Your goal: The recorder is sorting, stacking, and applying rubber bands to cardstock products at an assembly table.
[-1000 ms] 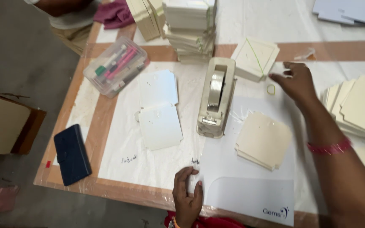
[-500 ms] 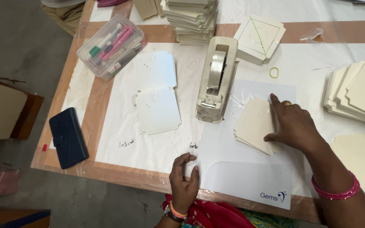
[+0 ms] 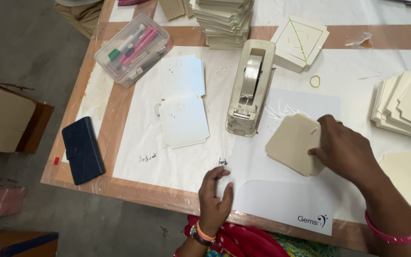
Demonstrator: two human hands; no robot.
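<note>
The right hand (image 3: 346, 152) has its fingers pressed on a small stack of cream cards (image 3: 293, 143), square with cut corners; the left hand (image 3: 215, 197) rests with fingers loosely together on the counter (image 3: 134, 138).

Table (image 3: 120, 102), wood-edged, white sheet under clear plastic. On it: tape dispenser (image 3: 249, 88), clear marker box (image 3: 133, 48), dark blue wallet case (image 3: 83, 150), two white cards (image 3: 182, 100), yellow rubber band (image 3: 315, 81). Cream card stacks sit centre (image 3: 291, 143), right (image 3: 405, 107) and along the far edge (image 3: 224, 21).

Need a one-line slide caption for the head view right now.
Right hand presses on a small stack of cream cards beside a tape dispenser; left hand rests at the table edge.
</note>
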